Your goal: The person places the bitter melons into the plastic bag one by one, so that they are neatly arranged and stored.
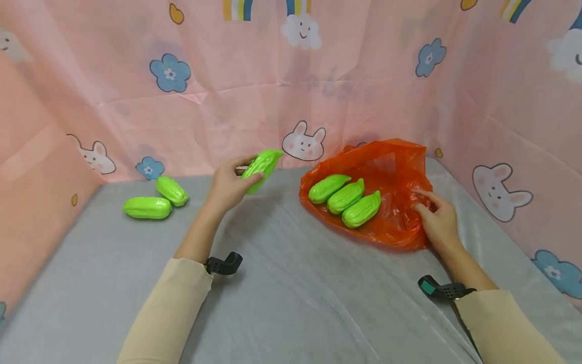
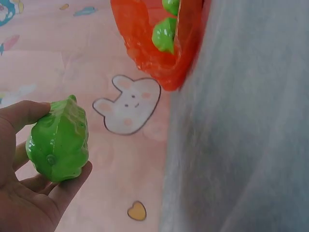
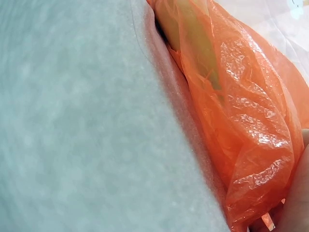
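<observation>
My left hand (image 1: pixel 229 184) holds a glossy, bumpy green bitter melon (image 1: pixel 262 169) above the table, between thumb and fingers. In the left wrist view, its blunt end (image 2: pixel 55 150) faces the camera. To the right, an orange-red plastic bag (image 1: pixel 395 217) lies with its mouth open, and three similar bitter melons (image 1: pixel 346 197) rest side by side in it. My right hand (image 1: pixel 438 222) grips the bag's right side, some fingers hidden by the film. The right wrist view shows crumpled bag film (image 3: pixel 256 135) close up, with part of the thumb (image 3: pixel 297 193) at the edge.
Two more green bitter melons (image 1: pixel 147 208) lie together on the left of the grey-covered table (image 1: pixel 291 303). Pink printed cloth (image 1: pixel 254 116) walls in the back and both sides. A black strap mount (image 1: pixel 224 264) sits on each wrist.
</observation>
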Motion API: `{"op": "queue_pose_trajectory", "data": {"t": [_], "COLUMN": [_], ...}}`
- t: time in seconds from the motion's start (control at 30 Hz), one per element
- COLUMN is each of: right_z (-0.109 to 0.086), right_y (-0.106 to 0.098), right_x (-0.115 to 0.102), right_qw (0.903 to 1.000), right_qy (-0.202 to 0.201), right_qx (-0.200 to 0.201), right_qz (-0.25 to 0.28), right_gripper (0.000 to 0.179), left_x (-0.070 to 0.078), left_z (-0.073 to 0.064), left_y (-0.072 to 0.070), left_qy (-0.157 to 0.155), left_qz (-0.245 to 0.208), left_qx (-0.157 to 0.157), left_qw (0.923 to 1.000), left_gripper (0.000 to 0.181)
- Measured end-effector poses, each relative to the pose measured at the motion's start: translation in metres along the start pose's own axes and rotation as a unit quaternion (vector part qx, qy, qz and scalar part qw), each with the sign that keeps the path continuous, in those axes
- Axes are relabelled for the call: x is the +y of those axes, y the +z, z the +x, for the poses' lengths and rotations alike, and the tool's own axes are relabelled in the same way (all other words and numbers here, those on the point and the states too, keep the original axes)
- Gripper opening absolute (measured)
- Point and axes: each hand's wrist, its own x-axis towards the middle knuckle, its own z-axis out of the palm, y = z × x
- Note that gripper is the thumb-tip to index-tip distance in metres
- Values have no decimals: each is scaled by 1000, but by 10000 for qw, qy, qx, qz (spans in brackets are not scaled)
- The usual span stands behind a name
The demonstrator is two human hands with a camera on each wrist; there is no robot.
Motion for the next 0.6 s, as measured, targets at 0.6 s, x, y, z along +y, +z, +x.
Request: {"op": "queue_pose_trajectory", "data": {"t": [0.6], "right_z": [0], "right_y": [1], "right_x": [-1], "right_qw": [9999], "right_qy": [-50], "right_qx": [98], "right_qz": [-29], "right_gripper": [42], "left_x": [37], "left_z": [6], "left_y": [51], "left_qy": [325], "left_qz": [-294], "left_qx": [-546], "left_qw": [9975], "left_gripper": [46]}}
